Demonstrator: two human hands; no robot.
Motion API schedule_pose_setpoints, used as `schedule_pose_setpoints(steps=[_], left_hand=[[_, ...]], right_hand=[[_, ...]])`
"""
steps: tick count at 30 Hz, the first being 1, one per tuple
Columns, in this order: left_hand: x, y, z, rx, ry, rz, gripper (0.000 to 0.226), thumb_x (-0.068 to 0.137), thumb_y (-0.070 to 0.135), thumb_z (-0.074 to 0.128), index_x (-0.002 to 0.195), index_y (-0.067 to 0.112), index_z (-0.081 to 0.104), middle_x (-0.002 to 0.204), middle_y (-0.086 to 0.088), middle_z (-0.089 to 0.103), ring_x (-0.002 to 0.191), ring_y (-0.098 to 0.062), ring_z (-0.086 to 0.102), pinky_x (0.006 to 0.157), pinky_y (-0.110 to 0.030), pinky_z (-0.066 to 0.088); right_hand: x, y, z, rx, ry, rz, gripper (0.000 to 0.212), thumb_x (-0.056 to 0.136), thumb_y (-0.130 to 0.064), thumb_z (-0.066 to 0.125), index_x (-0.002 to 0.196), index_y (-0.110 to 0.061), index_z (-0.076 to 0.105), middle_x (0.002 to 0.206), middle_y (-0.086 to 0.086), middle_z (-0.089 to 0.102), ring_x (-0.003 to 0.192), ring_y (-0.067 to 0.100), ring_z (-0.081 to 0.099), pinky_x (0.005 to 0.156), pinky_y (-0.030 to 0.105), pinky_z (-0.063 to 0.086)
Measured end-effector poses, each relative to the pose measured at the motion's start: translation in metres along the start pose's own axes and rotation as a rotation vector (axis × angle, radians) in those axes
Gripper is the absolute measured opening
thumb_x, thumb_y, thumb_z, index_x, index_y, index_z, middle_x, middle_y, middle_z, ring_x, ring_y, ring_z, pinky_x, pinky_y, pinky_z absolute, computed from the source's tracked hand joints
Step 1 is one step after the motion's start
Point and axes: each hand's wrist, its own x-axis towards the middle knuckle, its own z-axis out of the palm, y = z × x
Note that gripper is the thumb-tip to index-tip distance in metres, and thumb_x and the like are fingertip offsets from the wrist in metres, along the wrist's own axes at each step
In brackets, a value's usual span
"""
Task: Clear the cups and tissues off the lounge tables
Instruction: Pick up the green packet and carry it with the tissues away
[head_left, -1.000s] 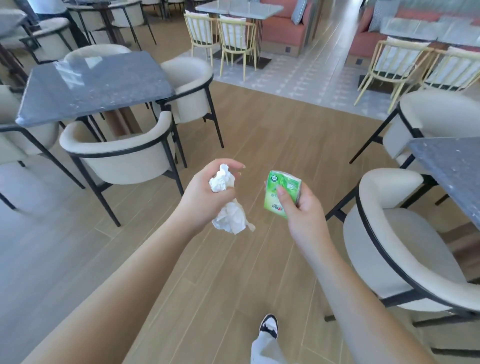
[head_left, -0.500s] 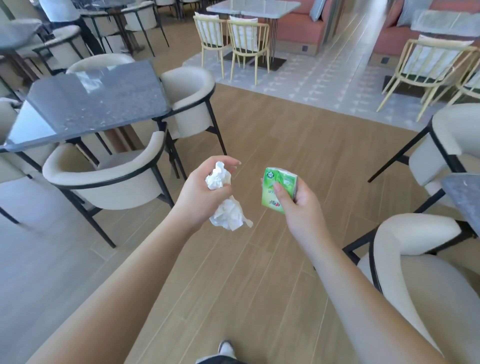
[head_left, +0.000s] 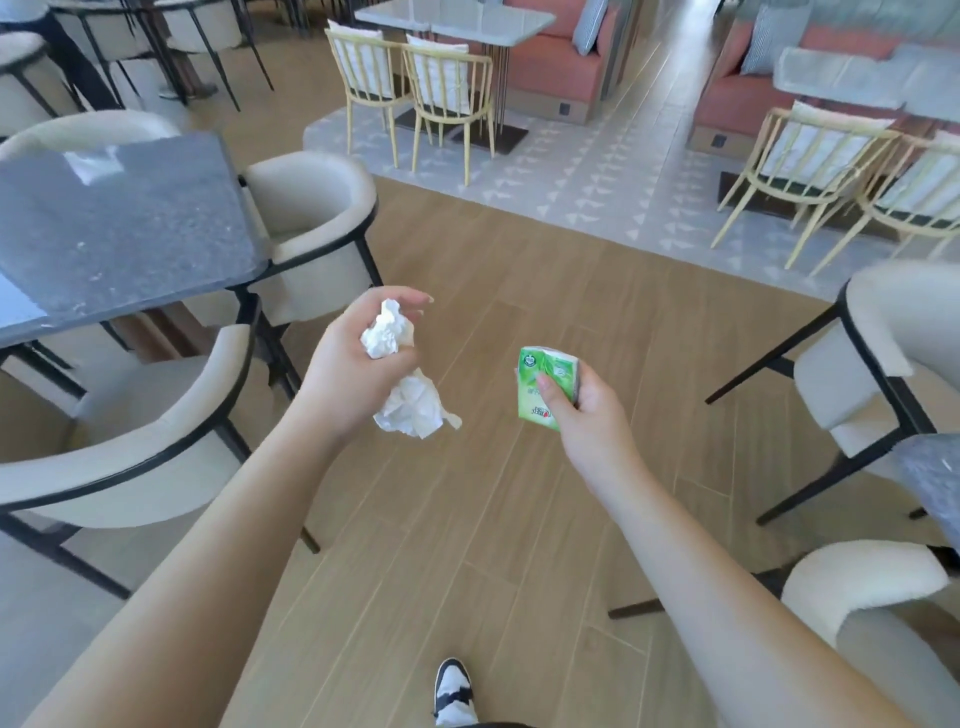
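- Nearest, at the bottom edge, one black-and-white shoe (head_left: 453, 691) stands on the wooden floor (head_left: 467, 519); the person is in the aisle between the seats.
- The left hand (head_left: 353, 374) has its grip curled round crumpled white tissues (head_left: 395, 374): one wad sticks up by the fingers, another hangs below the palm.
- The lower wad looks only loosely caught. I judge it the likeliest thing to slip to the floor if the fingers relax or the arm swings while walking.
- The right hand (head_left: 582, 410) holds a green tissue pack (head_left: 543, 387), thumb across its front. Its grip looks firm, so a drop seems less likely there.
- Both hands are full, so picking up a cup next would probably mean juggling and losing something.
- To the left, the dark counter (head_left: 119, 228) shows no cups or tissues on the visible part; cream armchairs (head_left: 156, 415) crowd round it, and their dark legs jut toward the aisle, a possible snag for a foot.
- Farther off, yellow chairs (head_left: 441, 88) stand at a pale counter (head_left: 457, 15); its top is too far to judge.
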Motion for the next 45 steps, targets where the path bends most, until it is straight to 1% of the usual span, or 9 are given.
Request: schedule_pose_setpoints(steps=[3,6,10,17,27,31,35,40,45], left_hand=[[0.053,-0.004,-0.003,-0.027,0.002,-0.006,0.051,0.081,0.011,0.059,0.117,0.046,0.067,0.115,0.022,0.070,0.108,-0.001,0.067,0.084,-0.035,0.057],[0.098,-0.012,0.004,-0.044,0.000,-0.022,0.052,0.085,0.005,0.060,0.120,0.044,0.067,0.117,0.019,0.070,0.117,-0.001,0.063,0.094,-0.044,0.058],[0.161,-0.023,0.025,-0.050,-0.018,-0.030,0.052,0.086,0.002,0.059,0.119,0.042,0.067,0.118,0.018,0.069,0.120,0.001,0.062,0.097,-0.047,0.057],[0.285,-0.040,0.083,-0.062,-0.052,-0.028,0.052,0.086,0.001,0.057,0.116,0.042,0.067,0.120,0.022,0.068,0.120,0.001,0.062,0.087,-0.032,0.053],[0.434,-0.041,0.131,-0.088,-0.039,-0.052,0.050,0.086,0.003,0.058,0.121,0.038,0.067,0.123,0.016,0.069,0.123,-0.001,0.061,0.088,-0.034,0.053],[0.488,-0.045,0.130,-0.082,-0.040,-0.064,0.050,0.084,0.005,0.057,0.120,0.038,0.067,0.124,0.016,0.068,0.124,-0.001,0.060,0.088,-0.031,0.052],[0.553,-0.063,0.118,-0.078,-0.022,-0.060,0.050,0.081,0.006,0.057,0.118,0.037,0.068,0.122,0.016,0.069,0.122,-0.003,0.062,0.085,-0.026,0.054],[0.647,-0.086,0.093,-0.123,-0.019,-0.044,0.050,0.077,0.009,0.057,0.113,0.041,0.069,0.121,0.016,0.069,0.119,-0.001,0.063,0.081,-0.017,0.056],[0.729,-0.094,0.062,-0.142,-0.015,-0.036,0.052,0.075,0.006,0.056,0.111,0.041,0.070,0.121,0.011,0.069,0.120,-0.005,0.063,0.085,-0.021,0.057]], right_hand=[[0.049,-0.007,0.004,0.012,0.020,0.000,0.019,0.101,-0.031,0.058,0.119,-0.031,0.064,0.107,-0.015,0.074,0.098,-0.001,0.068,0.077,0.012,0.047],[0.091,-0.010,0.003,0.018,0.033,-0.005,0.017,0.101,-0.033,0.058,0.117,-0.036,0.063,0.106,-0.019,0.073,0.097,-0.005,0.067,0.076,0.008,0.047],[0.150,-0.009,-0.009,0.027,0.046,-0.024,0.015,0.101,-0.032,0.058,0.115,-0.037,0.064,0.104,-0.021,0.073,0.095,-0.006,0.067,0.075,0.006,0.046],[0.278,0.002,-0.035,0.115,0.025,-0.050,0.013,0.101,-0.030,0.059,0.110,-0.038,0.065,0.104,-0.021,0.074,0.097,-0.003,0.069,0.076,0.008,0.047],[0.450,-0.017,-0.064,0.162,-0.044,-0.078,0.011,0.097,-0.039,0.060,0.102,-0.046,0.067,0.103,-0.020,0.074,0.096,-0.003,0.069,0.075,0.008,0.048],[0.513,-0.021,-0.049,0.162,-0.071,-0.089,0.012,0.092,-0.046,0.061,0.098,-0.055,0.067,0.101,-0.021,0.074,0.094,-0.004,0.070,0.073,0.007,0.047],[0.581,-0.021,-0.021,0.165,-0.093,-0.101,0.014,0.089,-0.053,0.060,0.102,-0.054,0.066,0.104,-0.019,0.075,0.097,-0.001,0.070,0.075,0.008,0.048],[0.668,-0.029,0.028,0.158,-0.104,-0.107,0.012,0.092,-0.048,0.059,0.101,-0.054,0.065,0.102,-0.019,0.074,0.095,-0.001,0.070,0.074,0.009,0.049],[0.745,-0.052,0.069,0.154,-0.086,-0.117,0.011,0.092,-0.047,0.060,0.102,-0.050,0.065,0.102,-0.018,0.074,0.094,-0.001,0.070,0.075,0.010,0.049]])
